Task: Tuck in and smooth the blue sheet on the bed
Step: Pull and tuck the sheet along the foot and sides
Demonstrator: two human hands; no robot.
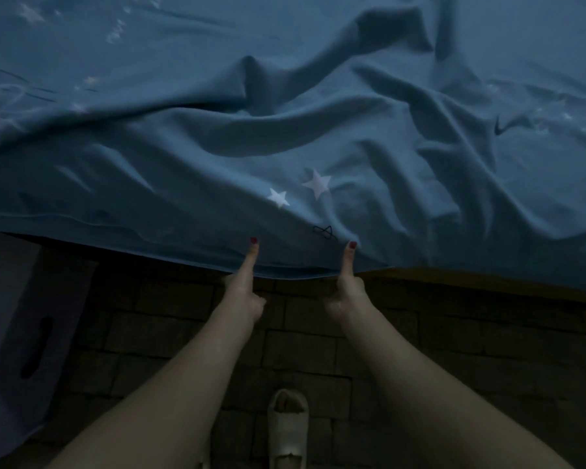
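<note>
1. Nearest the lens, two bare forearms are reaching forward from the bottom of the view toward the bed edge, and one foot in a pale open-toed slipper (287, 431) is standing between them on the dark brick-pattern floor (454, 350).
2. Left hand (242, 296) is pinching the hem of the blue sheet (217, 147): its thumb, nail painted red, is lying on top of the cloth, while the fingers are curling under the hem, out of sight.
3. Right hand (347, 292) is gripping the same hem just beside the left in the same manner, thumb on top, fingers hidden beneath.
4. Blue sheet is covering the bed across the whole upper part of the view; its near hem is hanging over the bed edge and lifting slightly between the two hands.
5. Deep folds are fanning out from the gripped stretch toward the centre and right; the far left area is lying flatter.
6. White stars (298, 189) are printed just beyond the thumbs, with a small dark outlined star (323, 232) between them.
7. Right of the hands, a brown strip of bed frame (471, 277) is showing below the hem.
8. Open floor is lying on both sides of the forearms; at far left a pale box-like object with a dark slot (21, 350) is standing against the bed, its contents not visible.
</note>
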